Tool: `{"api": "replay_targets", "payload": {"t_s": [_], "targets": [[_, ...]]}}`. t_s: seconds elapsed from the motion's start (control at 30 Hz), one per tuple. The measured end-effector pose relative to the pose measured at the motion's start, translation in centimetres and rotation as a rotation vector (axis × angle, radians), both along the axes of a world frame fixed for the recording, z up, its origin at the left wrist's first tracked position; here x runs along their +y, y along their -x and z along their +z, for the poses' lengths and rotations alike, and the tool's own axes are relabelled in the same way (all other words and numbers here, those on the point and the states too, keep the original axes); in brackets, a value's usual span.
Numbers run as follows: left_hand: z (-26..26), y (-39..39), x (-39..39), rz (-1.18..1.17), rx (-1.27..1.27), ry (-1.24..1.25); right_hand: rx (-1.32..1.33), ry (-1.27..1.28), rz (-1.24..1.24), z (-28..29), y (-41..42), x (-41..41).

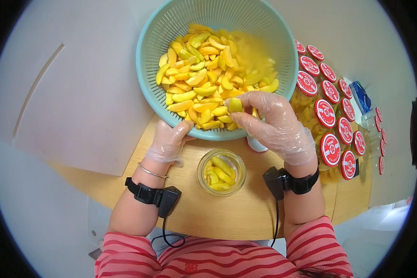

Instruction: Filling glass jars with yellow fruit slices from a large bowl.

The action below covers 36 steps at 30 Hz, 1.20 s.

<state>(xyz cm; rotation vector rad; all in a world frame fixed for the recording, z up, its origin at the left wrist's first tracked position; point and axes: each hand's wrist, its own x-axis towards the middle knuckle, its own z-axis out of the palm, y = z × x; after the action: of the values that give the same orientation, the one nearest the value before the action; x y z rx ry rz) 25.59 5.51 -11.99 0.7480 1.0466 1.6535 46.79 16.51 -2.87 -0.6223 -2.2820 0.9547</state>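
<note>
A teal plastic colander [144, 93] holds a heap of yellow and orange fruit slices [205, 80]. My left hand [170, 139], in a clear plastic glove, grips the colander's near rim, thumb on top. Over the near right part of the colander, my right hand [274, 120], gloved likewise, pinches a yellow-green fruit slice [235, 105] between thumb and fingers. Below the colander, between my forearms, an open glass jar [242, 179] stands on the wooden table with several yellow slices inside. Part of the colander's rim is hidden behind my right hand.
Several filled glass jars with red lids [325, 113] stand close together at the right, some lids bearing writing. A blue packet [360, 95] lies behind them. White panels [90, 87] border the wooden table [212, 219]. A white object [256, 144] lies partly under the colander.
</note>
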Motion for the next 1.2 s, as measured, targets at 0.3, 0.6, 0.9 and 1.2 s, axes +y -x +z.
{"api": "replay_targets", "payload": {"t_s": [0.3, 0.6, 0.9, 1.2], "targets": [[0.2, -0.2, 0.1, 0.003, -0.029, 0.023, -0.086, 0.036, 0.364, 3.0, -1.4, -1.2], [-0.4, 0.3, 0.1, 0.026, -0.012, 0.022, -0.102, 0.07, 0.515, 2.8, -1.3, -1.5], [0.2, 0.0, 0.0, 0.012, -0.014, 0.025, -0.087, 0.101, 0.228, 2.4, -0.9, -1.3], [0.4, -0.1, 0.1, -0.016, 0.013, 0.035, -0.083, -0.105, 0.042, -2.7, 0.7, 1.1]]}}
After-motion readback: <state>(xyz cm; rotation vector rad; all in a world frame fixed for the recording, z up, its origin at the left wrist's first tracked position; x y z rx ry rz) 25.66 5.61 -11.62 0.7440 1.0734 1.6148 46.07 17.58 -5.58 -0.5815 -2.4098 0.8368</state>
